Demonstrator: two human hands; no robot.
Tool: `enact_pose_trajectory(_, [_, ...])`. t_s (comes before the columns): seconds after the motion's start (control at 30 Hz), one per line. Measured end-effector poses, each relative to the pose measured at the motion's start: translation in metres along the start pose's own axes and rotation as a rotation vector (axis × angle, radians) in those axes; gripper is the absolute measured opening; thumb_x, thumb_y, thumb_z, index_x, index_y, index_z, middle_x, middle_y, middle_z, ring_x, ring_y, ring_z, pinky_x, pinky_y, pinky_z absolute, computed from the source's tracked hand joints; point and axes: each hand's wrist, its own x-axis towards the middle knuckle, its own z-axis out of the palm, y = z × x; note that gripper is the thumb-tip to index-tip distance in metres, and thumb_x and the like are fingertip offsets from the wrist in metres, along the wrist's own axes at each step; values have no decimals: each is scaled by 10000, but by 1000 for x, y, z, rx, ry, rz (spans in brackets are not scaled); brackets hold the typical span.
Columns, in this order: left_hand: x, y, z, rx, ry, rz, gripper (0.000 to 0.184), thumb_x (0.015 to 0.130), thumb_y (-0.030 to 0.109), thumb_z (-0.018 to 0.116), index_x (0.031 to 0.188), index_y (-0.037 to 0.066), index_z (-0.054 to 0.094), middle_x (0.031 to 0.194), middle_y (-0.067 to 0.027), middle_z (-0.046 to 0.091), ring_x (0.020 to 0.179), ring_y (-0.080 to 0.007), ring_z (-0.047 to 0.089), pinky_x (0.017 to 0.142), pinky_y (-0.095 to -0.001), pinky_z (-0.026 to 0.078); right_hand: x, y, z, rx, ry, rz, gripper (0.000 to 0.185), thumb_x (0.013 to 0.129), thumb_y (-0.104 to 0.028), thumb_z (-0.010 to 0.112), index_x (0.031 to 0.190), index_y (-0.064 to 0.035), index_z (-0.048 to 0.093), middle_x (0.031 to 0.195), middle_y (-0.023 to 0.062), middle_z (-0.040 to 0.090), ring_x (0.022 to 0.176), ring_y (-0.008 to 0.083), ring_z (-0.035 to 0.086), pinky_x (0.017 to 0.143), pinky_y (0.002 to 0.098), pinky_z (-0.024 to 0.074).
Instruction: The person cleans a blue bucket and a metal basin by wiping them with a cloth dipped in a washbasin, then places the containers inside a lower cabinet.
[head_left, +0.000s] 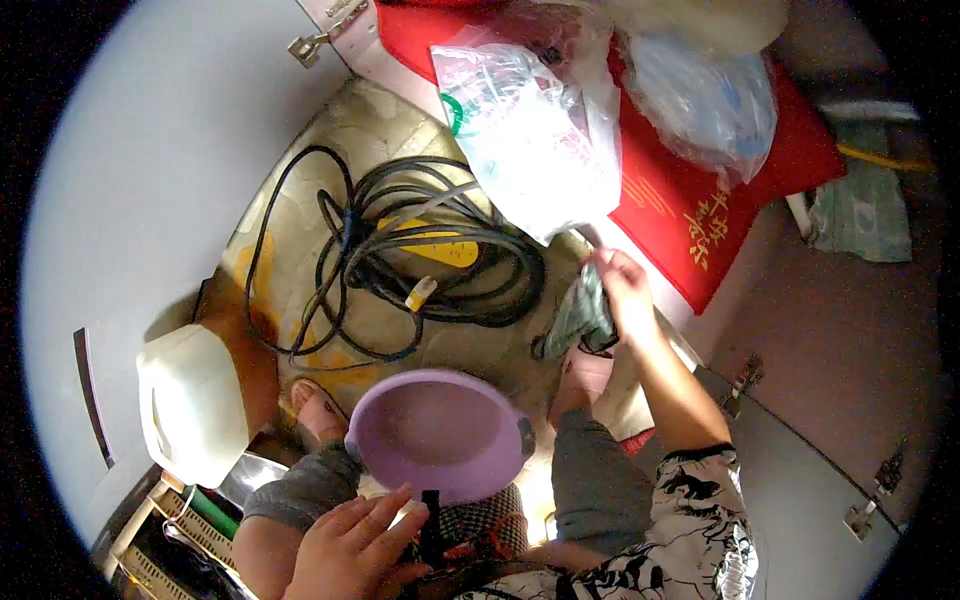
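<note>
My right hand (628,295) is closed on a crumpled grey-green cloth (582,312), which hangs down beside the red-covered surface. Dark cord or edging shows at the cloth's lower end; its exact kind is hard to make out. Over my lap, my left hand (355,550) has its fingers stretched out and apart, with nothing in it. A purple plastic basin (440,488) stands between my legs, just ahead of the left hand. Close by the right hand, a clear plastic bag (540,150) lies on the red cloth (655,215).
A coiled black cable (520,290) lies on the floor ahead, around a yellow piece (440,247). At left stands a white plastic jug (195,400), above a crate (200,525). Another plastic bag (705,100) sits farther right, and a grey-green cloth item (862,215) hangs at far right.
</note>
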Motion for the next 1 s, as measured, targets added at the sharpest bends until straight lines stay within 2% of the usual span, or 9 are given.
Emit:
enact_pose_trajectory(0.03, [-2, -1, 1, 15, 15, 31, 673, 668, 111, 682, 1287, 81, 420, 1315, -142, 439, 1126, -325, 478, 939, -427, 394, 10, -15, 9, 182, 52, 300, 401, 871, -451, 535, 903, -54, 581, 725, 51, 597, 635, 157, 584, 578, 294, 487])
enact_pose_trajectory(0.1, [-4, -3, 3, 36, 29, 60, 680, 656, 110, 691, 1282, 83, 425, 1307, -140, 448, 1122, -317, 483, 936, -422, 398, 25, -4, 12, 219, -65, 372, 468, 817, -548, 552, 913, -90, 578, 724, 32, 594, 611, 159, 573, 561, 310, 489])
enact_pose_trajectory(0.17, [-7, -3, 6, 50, 24, 75, 643, 674, 138, 682, 1268, 77, 443, 1278, -145, 476, 1129, -324, 482, 924, -426, 405, 38, 13, 32, 98, 1, 234, 557, 798, -539, 592, 1056, -48, 551, 892, 60, 610, 771, 177, 570, 686, 357, 470])
enact_pose_trajectory(0.27, [-5, -1, 11, 65, 38, 93, 639, 624, 271, 703, 1204, 107, 493, 1284, -80, 486, 1023, -304, 549, 876, -408, 455, 50, 7, 42, 6, 41, 0, 272, 869, -251, 589, 1016, -22, 598, 883, 41, 630, 775, 129, 559, 709, 264, 448])
enact_pose_trajectory(0.37, [-14, 6, 4, -18, 88, 130, 600, 692, 182, 671, 1244, 66, 468, 1245, -149, 504, 1128, -343, 483, 909, -436, 412, 37, -11, 35, -46, 36, -341, 162, 887, -143, 557, 979, -17, 602, 854, 44, 632, 737, 117, 560, 698, 250, 449])
enact_pose_trajectory(0.57, [-23, 17, -4, 1, 42, 107, 585, 663, 265, 695, 1193, 110, 499, 1273, -94, 492, 1009, -316, 552, 858, -421, 461, -41, -16, -5, -185, 83, -120, 150, 891, -141, 559, 985, -27, 588, 781, 12, 615, 714, 81, 553, 670, 239, 446])
enact_pose_trajectory(0.63, [-30, 21, -3, 38, 117, 137, 528, 704, 270, 676, 1176, 99, 512, 1210, -100, 530, 957, -288, 575, 822, -398, 473, -73, 17, 3, -271, -10, -461, 106, 871, -102, 583, 924, -18, 620, 782, -14, 611, 722, 61, 530, 675, 200, 430])
enact_pose_trajectory(0.77, [-35, 18, 10, 132, 304, 206, 470, 743, 272, 659, 1150, 77, 528, 1136, -129, 564, 917, -277, 589, 778, -381, 478, -121, -4, 1, -424, -37, -513, 137, 877, -74, 566, 991, -9, 605, 820, -3, 607, 717, 57, 517, 655, 209, 430])
enact_pose_trajectory(1.0, [-46, -3, 34, 67, 547, 312, 395, 781, 276, 609, 1095, 42, 556, 1017, -136, 619, 879, -323, 593, 741, -404, 481, -282, -74, 9, -590, 324, -573, 151, 850, -96, 599, 959, 9, 609, 860, 35, 638, 768, 94, 560, 704, 239, 448])
